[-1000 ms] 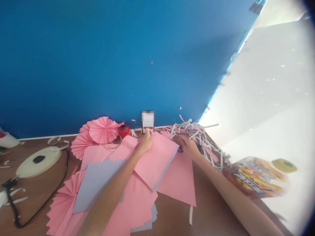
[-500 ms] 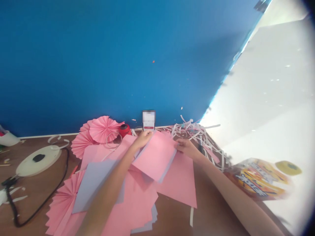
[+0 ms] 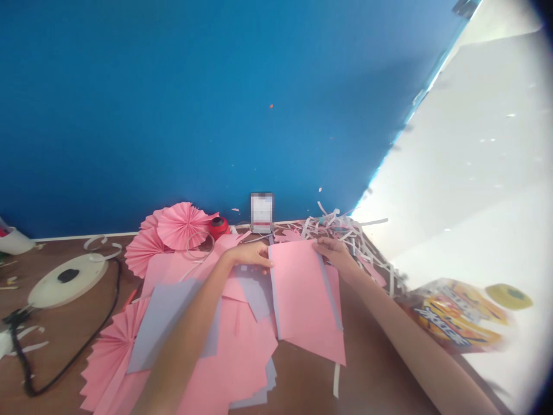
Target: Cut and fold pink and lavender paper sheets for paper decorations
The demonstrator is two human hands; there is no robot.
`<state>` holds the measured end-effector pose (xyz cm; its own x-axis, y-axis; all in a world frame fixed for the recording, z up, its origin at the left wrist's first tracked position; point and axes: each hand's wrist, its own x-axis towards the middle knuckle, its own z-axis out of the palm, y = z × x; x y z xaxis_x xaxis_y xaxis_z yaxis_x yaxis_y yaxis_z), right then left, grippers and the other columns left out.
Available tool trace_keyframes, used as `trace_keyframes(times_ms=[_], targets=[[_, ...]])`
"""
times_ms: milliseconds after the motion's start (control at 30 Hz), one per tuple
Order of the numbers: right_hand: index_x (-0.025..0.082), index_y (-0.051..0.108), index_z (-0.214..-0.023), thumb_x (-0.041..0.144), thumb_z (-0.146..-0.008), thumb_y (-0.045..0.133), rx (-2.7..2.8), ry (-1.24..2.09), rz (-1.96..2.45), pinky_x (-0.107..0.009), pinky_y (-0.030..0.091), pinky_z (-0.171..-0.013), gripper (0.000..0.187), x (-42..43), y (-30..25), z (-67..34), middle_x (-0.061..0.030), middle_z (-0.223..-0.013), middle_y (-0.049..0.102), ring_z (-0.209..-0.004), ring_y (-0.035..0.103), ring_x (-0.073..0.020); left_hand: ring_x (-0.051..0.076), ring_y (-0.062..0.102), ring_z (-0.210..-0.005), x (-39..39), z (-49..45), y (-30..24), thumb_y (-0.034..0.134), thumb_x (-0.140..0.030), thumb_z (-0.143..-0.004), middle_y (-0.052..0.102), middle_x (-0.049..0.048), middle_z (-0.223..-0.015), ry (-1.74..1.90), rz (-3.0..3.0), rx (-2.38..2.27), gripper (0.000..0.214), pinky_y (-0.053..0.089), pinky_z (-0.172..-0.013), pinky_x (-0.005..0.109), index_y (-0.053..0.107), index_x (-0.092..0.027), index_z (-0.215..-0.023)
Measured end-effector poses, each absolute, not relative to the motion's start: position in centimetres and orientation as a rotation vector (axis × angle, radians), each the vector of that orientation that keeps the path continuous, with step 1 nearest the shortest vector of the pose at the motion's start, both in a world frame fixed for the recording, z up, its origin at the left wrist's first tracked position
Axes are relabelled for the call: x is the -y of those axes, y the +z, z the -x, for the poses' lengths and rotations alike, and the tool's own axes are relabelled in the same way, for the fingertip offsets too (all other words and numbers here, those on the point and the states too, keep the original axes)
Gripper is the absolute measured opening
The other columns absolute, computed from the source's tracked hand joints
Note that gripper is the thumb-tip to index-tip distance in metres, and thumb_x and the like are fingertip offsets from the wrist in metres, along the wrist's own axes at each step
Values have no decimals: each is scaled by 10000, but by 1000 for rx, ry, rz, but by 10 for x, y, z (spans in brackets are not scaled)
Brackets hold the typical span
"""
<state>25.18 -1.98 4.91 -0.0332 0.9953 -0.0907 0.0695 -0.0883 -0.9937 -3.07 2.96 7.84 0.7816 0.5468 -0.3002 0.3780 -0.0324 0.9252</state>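
A pink paper sheet [image 3: 300, 291] with greyish-blue strips along its left and right edges is held up between both hands. My left hand [image 3: 253, 255] is closed at its upper left edge, thumb toward me. The upper right corner is pinched by my right hand [image 3: 332, 253]. Underneath lies another pink sheet [image 3: 311, 344], partly covered. Left of it spreads a pile of pink paper [image 3: 233, 357], with a greyish-blue sheet [image 3: 151, 328] on top, partly behind my left forearm.
Pleated pink paper fans [image 3: 185, 226] stand by the blue wall, beside a red round object [image 3: 219, 226]. A phone [image 3: 261, 213] leans at the back. Paper strips [image 3: 341, 227] heap at back right. A pale oval device [image 3: 69, 280] with a black cord sits left; a printed bag [image 3: 458, 314] lies right.
The held sheet has turned from slanted to nearly upright and shifted right. My left hand moved down toward me, and my right hand moved slightly up to its top corner.
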Motion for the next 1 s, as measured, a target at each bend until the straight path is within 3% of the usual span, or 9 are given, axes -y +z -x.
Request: trace_keyframes(times_ms=[233, 367, 600, 800, 1000], targets=[[177, 565, -716, 476, -703, 708, 1301, 1312, 1288, -238, 331, -492, 331, 21, 48, -250, 46, -557, 445, -497, 406, -88, 129, 607, -592, -39, 29, 72, 615, -479, -775, 578, 1, -637, 326, -1739, -806, 353, 366, -465, 202, 536, -158, -651], [176, 568, -714, 476, -723, 687, 1284, 1306, 1275, -236, 319, -493, 322, 21, 46, -251, 44, -574, 448, -508, 401, -85, 125, 614, -563, -42, 30, 67, 638, -495, -756, 590, 9, -612, 260, -1734, -800, 368, 368, -473, 195, 558, -148, -664], [171, 608, -739, 421, -743, 651, 1351, 1302, 1307, -241, 311, -529, 254, 21, 41, -250, 29, -622, 475, -554, 405, -93, 139, 612, -654, -38, 34, 71, 690, -439, -736, 652, 27, -678, 55, -1724, -663, 297, 434, -622, 231, 684, -160, -838], [180, 613, -792, 398, -739, 632, 1418, 1381, 1302, -253, 305, -568, 225, 29, 41, -235, 36, -616, 469, -579, 398, -108, 105, 481, -557, -30, 15, 66, 637, -510, -763, 585, 9, -678, 239, -1753, -768, 437, 317, -508, 215, 665, -169, -1034], [194, 591, -1019, 339, -766, 602, 1469, 1379, 1261, -241, 270, -559, 291, 35, 36, -222, 76, -560, 407, -550, 353, -98, 84, 371, -538, -26, -1, 55, 595, -500, -792, 482, -15, -647, 257, -1848, -677, 360, 260, -500, 221, 624, -141, -811]])
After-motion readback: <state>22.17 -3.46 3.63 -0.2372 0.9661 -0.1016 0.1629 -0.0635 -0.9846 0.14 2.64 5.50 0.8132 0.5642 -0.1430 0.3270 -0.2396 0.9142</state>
